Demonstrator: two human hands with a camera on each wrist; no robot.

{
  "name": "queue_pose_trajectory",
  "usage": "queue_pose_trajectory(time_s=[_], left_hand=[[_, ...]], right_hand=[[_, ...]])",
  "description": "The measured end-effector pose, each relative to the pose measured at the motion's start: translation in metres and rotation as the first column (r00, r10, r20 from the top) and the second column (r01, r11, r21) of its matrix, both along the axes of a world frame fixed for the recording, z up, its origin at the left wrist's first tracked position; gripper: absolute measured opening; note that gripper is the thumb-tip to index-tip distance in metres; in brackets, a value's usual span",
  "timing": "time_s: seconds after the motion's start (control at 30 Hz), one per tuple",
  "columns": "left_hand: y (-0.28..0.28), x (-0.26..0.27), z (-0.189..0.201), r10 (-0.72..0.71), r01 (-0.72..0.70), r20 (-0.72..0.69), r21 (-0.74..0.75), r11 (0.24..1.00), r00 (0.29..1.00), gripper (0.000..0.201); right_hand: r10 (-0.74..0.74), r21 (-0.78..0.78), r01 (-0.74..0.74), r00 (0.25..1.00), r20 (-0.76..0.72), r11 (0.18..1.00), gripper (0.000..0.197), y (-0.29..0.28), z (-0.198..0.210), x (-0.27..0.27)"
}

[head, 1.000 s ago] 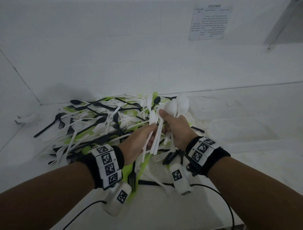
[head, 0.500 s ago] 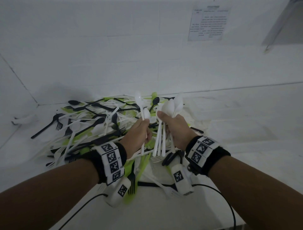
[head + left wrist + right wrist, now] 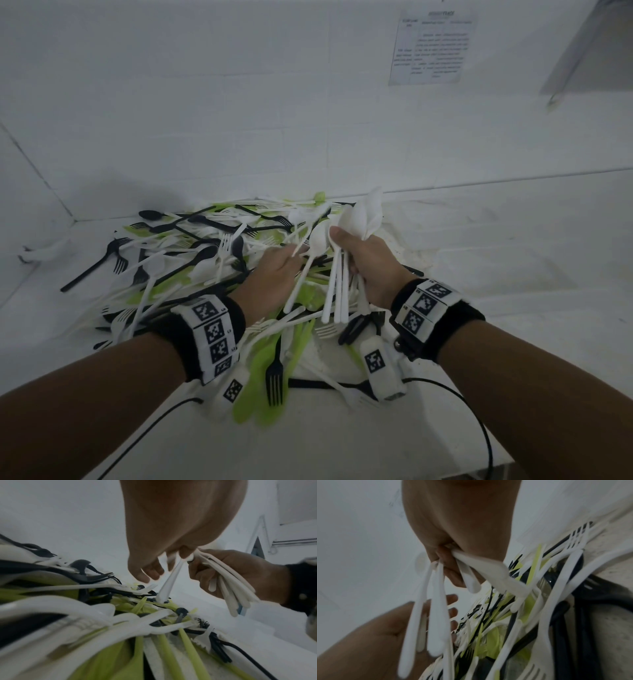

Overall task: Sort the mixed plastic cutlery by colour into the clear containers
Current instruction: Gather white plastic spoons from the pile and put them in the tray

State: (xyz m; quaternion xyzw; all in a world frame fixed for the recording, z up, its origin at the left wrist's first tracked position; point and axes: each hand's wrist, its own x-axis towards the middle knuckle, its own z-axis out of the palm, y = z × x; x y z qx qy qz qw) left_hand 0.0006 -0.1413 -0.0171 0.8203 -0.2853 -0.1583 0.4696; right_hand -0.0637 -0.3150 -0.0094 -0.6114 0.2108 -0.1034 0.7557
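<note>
A pile of mixed black, white and green plastic cutlery (image 3: 191, 260) lies on the white table. My right hand (image 3: 363, 260) grips a bundle of white spoons (image 3: 364, 216), bowls up and handles (image 3: 337, 301) hanging down. The same bundle (image 3: 435, 608) shows in the right wrist view. My left hand (image 3: 281, 270) is just left of it and pinches one white spoon (image 3: 308, 263) between thumb and fingertips. That spoon is tilted, and its bowl leans against the right thumb. In the left wrist view its handle (image 3: 169, 582) points down into the pile. No clear containers are in view.
White walls close the table at the back and left. A paper notice (image 3: 431, 44) hangs on the back wall. A black cable (image 3: 479, 428) loops by the table's front edge. A green knife and a black fork (image 3: 274, 373) lie near my left wrist.
My left hand, which held a white spoon upright and apart from the bundle, has tilted it over to the right hand's thumb. The right hand has hardly moved.
</note>
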Motion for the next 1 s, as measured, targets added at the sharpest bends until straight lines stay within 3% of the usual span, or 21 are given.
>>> queue_pose_trajectory(time_s=[0.1, 0.2, 0.33, 0.4, 0.47, 0.53, 0.63, 0.8, 1.0], left_hand=[[0.006, 0.005, -0.005, 0.040, -0.036, 0.140, -0.031, 0.999, 0.989, 0.024], [0.002, 0.004, -0.011, -0.051, 0.020, 0.294, 0.109, 0.994, 0.954, 0.017], [-0.007, 0.003, -0.020, -0.041, -0.007, 0.325, 0.146, 0.989, 0.945, 0.018], [-0.010, 0.003, -0.016, 0.014, -0.037, 0.219, 0.099, 0.994, 0.976, 0.026], [-0.011, 0.004, -0.012, 0.033, -0.033, -0.074, 0.001, 0.999, 0.997, 0.030], [-0.008, 0.002, -0.008, -0.033, 0.017, -0.303, -0.055, 0.998, 0.952, 0.031], [-0.008, -0.001, -0.006, -0.133, 0.103, -0.346, -0.104, 0.989, 0.929, 0.032], [-0.009, -0.006, -0.008, -0.148, 0.114, -0.398, -0.106, 0.988, 0.905, 0.036], [-0.005, -0.006, -0.008, -0.067, 0.000, -0.449, -0.146, 0.989, 0.891, 0.031]], right_hand=[[-0.044, 0.013, 0.044, 0.999, -0.001, 0.999, 0.020, -0.003, -0.001, 0.003], [-0.018, 0.042, 0.018, 1.000, 0.004, 0.999, 0.023, 0.004, 0.000, 0.004], [-0.002, 0.117, -0.002, 0.999, 0.033, 0.993, 0.020, 0.012, 0.003, 0.004], [-0.054, 0.086, 0.052, 0.998, 0.026, 0.995, 0.021, 0.010, 0.002, 0.002], [-0.098, 0.038, 0.097, 0.995, 0.027, 0.995, 0.022, 0.004, -0.001, 0.000], [-0.094, 0.015, 0.094, 0.995, 0.024, 0.995, 0.021, 0.000, -0.004, -0.003], [-0.034, 0.012, 0.034, 0.999, 0.026, 0.999, 0.025, 0.002, -0.007, -0.009], [0.036, -0.082, -0.036, 0.999, -0.003, 0.996, 0.023, 0.005, -0.009, -0.015], [-0.177, 0.046, 0.176, 0.984, 0.017, 0.983, 0.028, -0.001, -0.010, -0.011]])
